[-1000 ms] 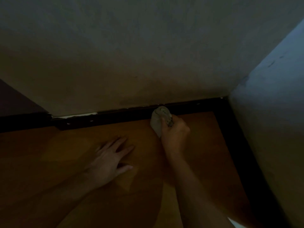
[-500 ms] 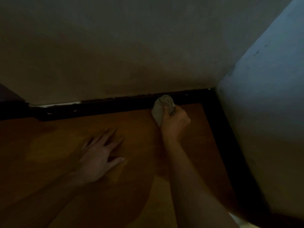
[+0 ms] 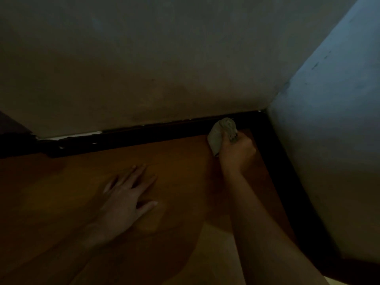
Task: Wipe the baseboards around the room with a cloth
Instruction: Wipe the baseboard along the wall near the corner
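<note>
Dim light covers the head view, which looks down into a corner of a room where two walls meet over an orange-brown wooden floor [image 3: 86,202]. The far wall [image 3: 144,68] is a dull beige; the right wall [image 3: 333,120] shows bluish high up and greyer lower down, with a few dark marks on it.

A dark baseboard [image 3: 144,134] runs along the foot of the far wall and turns at the corner to follow the right wall toward the near right. At its far left stretch a thin pale strip shows along the top edge, between baseboard and wall.

The right hand [image 3: 236,153] reaches out on a bare forearm, its fingers closed around a bunched greyish cloth [image 3: 221,133]. The cloth sticks out above and to the left of the fist and is pressed against the far baseboard, close to the corner; its upper edge appears to reach the top of the baseboard, though the gloom makes the exact contact hard to judge.

The left hand [image 3: 127,194] lies palm down on the floor, left of and nearer than the right hand, fingers spread apart and pointing toward the far wall, holding nothing. It is well apart from the baseboard.

A paler patch of floor shows at the near edge between the two forearms.
</note>
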`<act>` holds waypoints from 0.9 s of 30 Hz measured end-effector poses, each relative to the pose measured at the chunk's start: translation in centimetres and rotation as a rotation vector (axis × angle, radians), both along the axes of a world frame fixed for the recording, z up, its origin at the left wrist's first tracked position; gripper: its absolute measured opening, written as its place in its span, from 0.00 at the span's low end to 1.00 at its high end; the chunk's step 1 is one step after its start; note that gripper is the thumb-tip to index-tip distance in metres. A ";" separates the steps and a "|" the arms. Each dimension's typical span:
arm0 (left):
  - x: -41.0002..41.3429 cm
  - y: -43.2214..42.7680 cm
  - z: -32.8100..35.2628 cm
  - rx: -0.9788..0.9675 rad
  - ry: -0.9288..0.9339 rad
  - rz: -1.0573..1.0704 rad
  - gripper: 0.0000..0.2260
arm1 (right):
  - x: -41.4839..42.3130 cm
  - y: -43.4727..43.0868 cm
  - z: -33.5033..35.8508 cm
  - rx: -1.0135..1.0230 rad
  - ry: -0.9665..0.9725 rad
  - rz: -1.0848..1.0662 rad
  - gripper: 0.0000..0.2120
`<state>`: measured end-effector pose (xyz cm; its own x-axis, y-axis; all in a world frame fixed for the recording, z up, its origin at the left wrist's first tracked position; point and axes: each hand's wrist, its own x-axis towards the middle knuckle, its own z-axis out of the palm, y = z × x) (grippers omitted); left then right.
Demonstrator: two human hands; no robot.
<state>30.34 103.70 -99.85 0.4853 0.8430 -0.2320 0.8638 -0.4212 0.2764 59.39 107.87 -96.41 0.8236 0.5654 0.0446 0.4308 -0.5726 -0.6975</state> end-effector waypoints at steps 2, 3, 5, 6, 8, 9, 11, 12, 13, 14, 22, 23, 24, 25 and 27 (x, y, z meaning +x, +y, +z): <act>0.0 -0.1 -0.1 -0.009 -0.010 0.000 0.39 | -0.3 -0.1 -0.1 0.002 -0.006 0.039 0.13; 0.0 -0.1 -0.1 -0.013 -0.019 0.002 0.40 | -0.3 -0.1 -0.2 0.000 -0.020 0.048 0.13; 0.0 -0.1 -0.1 -0.017 -0.031 0.002 0.40 | 0.2 -0.1 -0.3 -0.010 -0.040 0.006 0.15; 0.1 0.0 0.0 -0.023 -0.029 0.000 0.40 | 0.6 0.0 -0.2 -0.010 -0.038 -0.029 0.16; 0.0 0.0 0.0 -0.022 -0.030 0.002 0.38 | 1.1 0.1 -0.2 -0.002 -0.021 -0.078 0.17; -0.1 0.1 0.0 -0.019 -0.027 0.000 0.39 | 1.0 0.1 -0.3 0.005 -0.017 -0.083 0.17; -0.3 0.0 -0.4 -0.007 -0.024 0.005 0.39 | 0.2 0.2 -0.4 0.019 -0.023 -0.060 0.17; -0.2 -0.1 -0.5 -0.002 -0.029 0.011 0.39 | -0.3 0.2 -0.4 0.026 -0.026 -0.042 0.16; -0.1 -0.1 -0.5 -0.003 -0.032 0.015 0.38 | -1.0 0.2 -0.4 0.030 -0.025 -0.028 0.15; 0.0 -0.2 -0.4 -0.005 -0.033 0.014 0.37 | -1.7 0.2 -0.4 0.028 -0.019 -0.009 0.14; 0.3 -0.1 0.5 -0.046 -0.025 0.033 0.39 | -5.1 0.1 -1.1 0.064 0.036 0.134 0.13; 0.3 -0.1 0.4 -0.051 -0.020 0.031 0.39 | -5.2 0.1 -1.1 0.064 0.035 0.111 0.13; 0.4 -0.1 0.4 -0.057 -0.012 0.030 0.39 | -5.5 0.1 -1.1 0.062 0.036 0.111 0.13; 0.4 -0.1 0.4 -0.061 0.001 0.030 0.40 | -5.9 0.2 -1.2 0.067 0.037 0.135 0.13; 0.4 0.0 0.4 -0.064 0.009 0.031 0.40 | -6.8 0.1 -1.3 0.069 0.029 0.188 0.14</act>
